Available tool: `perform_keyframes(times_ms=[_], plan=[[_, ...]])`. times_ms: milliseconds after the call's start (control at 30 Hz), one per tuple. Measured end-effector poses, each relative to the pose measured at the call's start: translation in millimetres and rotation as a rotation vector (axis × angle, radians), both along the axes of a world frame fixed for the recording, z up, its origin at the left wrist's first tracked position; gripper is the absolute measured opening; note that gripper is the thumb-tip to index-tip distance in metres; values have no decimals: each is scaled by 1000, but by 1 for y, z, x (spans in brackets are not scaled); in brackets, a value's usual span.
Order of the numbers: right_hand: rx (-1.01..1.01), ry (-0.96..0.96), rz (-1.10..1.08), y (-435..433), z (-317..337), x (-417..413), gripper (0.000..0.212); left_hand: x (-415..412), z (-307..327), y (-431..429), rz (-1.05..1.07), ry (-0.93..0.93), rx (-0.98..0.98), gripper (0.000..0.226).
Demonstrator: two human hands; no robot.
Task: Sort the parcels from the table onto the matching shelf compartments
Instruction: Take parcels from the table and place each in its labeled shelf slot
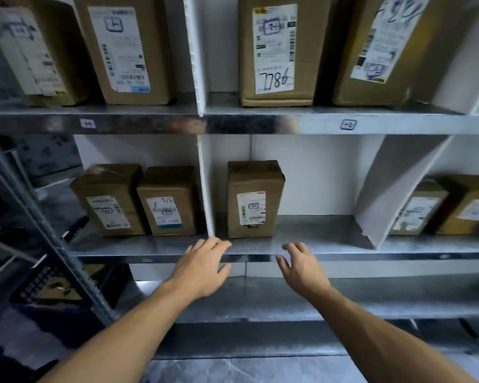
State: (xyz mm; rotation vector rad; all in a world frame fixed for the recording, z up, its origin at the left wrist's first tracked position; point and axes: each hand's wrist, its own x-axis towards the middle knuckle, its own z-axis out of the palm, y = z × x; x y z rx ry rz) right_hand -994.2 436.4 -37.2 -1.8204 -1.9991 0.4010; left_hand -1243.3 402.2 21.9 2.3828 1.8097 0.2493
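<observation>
The head view shows both hands reaching toward the front edge of the lower shelf (343, 246). The left hand (202, 268) lies over that edge at the foot of the white divider (205, 189), with its fingers loosely spread and holding nothing. The right hand (300, 269) hangs just in front of the edge, also released and empty. A brown parcel (255, 200) stands upright in the middle compartment near the divider (label facing out), apart from both hands. Another box (168, 201) stands just beyond the divider, in the left compartment.

Metal shelf (315, 236) with white dividers (205, 186), labelled cardboard parcels (255, 200) standing upright in compartments
</observation>
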Motion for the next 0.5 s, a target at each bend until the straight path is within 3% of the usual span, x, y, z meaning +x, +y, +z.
perform_keyframes(times_ms=[100,233,500], plan=[[12,-246,60,-24,11,15,44,19,2,-7,-33,24,-2,54],[6,-421,69,-59,18,49,48,58,1,-14,-124,90,-6,53],[-31,-512,-213,-138,12,155,44,188,-6,-27,-390,158,11,52]])
